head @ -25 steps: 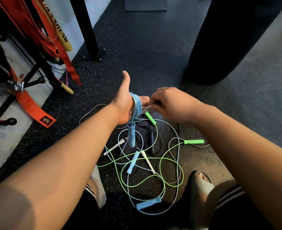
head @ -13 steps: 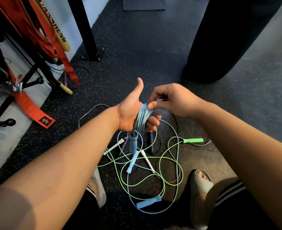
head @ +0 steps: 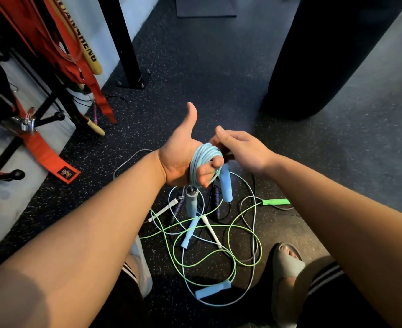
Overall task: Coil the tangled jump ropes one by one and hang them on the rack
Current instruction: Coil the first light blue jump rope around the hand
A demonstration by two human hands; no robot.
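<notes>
My left hand (head: 181,155) is raised thumb-up over the floor, with a light blue jump rope (head: 203,157) coiled round its palm and its fingers curled over the coil. Two blue handles hang from the coil, one (head: 191,205) under the palm and one (head: 226,185) to the right. My right hand (head: 240,147) is against the coil's right side, fingertips pinching the rope's last stretch above the right handle. Below lies the tangle of ropes (head: 209,247): thin green and pale cords with a green handle (head: 275,201), white handles and flat blue handles. The black rack (head: 50,117) stands at the left.
Red belts (head: 46,155) and wooden sticks hang on the rack by the white wall. A black post (head: 121,43) stands at the back left, a large black punching bag (head: 325,55) at the back right. My feet in slippers (head: 287,268) flank the tangle on the dark speckled floor.
My right hand has wound the last rope onto the coil, which is now thicker. The second blue handle has come up off the floor and hangs beside the left hand.
</notes>
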